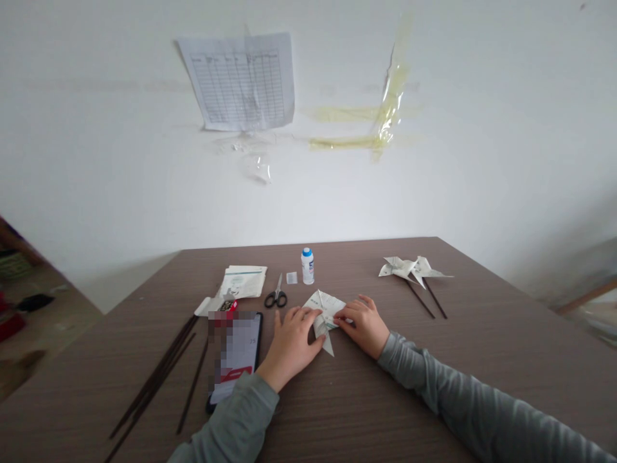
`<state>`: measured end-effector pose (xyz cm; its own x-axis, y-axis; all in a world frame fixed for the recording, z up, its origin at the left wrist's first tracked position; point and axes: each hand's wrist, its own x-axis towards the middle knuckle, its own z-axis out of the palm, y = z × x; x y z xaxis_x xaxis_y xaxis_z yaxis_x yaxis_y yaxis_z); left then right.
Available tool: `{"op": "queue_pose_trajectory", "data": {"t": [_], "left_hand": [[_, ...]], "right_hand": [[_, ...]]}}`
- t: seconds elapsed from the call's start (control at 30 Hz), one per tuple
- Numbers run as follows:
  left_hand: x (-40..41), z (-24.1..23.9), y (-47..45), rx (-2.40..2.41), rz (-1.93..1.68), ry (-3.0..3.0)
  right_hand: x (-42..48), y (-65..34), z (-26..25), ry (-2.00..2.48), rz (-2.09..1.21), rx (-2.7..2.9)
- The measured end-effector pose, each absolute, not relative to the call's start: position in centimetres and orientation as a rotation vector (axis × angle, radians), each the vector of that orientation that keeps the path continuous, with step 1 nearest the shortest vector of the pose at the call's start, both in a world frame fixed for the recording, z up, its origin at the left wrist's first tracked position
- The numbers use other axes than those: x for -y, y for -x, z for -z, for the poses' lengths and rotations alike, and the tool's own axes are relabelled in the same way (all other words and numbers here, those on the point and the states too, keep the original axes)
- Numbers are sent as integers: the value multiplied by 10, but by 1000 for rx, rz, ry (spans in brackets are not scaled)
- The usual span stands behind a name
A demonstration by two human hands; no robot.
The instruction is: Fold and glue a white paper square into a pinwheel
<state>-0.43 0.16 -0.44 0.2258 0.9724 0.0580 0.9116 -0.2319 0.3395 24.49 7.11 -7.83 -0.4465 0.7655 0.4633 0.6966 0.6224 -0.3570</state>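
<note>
While I watch from afar, the left hand (295, 341) has its grip partly curled, thumb and fingertips holding a folded paper (332, 303); the right hand (362, 325) has its grip pinched on the right edge. The paper lies mid-scene on the bench (337, 411), nearer than the bottle (307, 267), right of the scissors (278, 288).

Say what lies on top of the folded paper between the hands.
The left hand and the right hand overlap the folded paper; what their fingers cover cannot be seen.

Pale printed paper (328, 306), partly folded, pointed corner
</note>
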Motion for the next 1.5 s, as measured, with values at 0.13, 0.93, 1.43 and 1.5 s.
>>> {"op": "queue_pose_trajectory", "data": {"t": [0.13,0.93,1.43,1.5], "left_hand": [[-1,1,2,-1788,-366,-2268],[2,-7,-4,-1824,-270,-2265],[0,-1,-2,-1823,-317,-2267],[-1,1,-1,-1822,-348,-2275]], "right_hand": [[-72,-246,83,1114,-80,2247],[-67,-245,85,1136,-32,2234],[-64,-246,80,1102,-2,2273],[-64,-247,81,1102,-7,2267]]}}
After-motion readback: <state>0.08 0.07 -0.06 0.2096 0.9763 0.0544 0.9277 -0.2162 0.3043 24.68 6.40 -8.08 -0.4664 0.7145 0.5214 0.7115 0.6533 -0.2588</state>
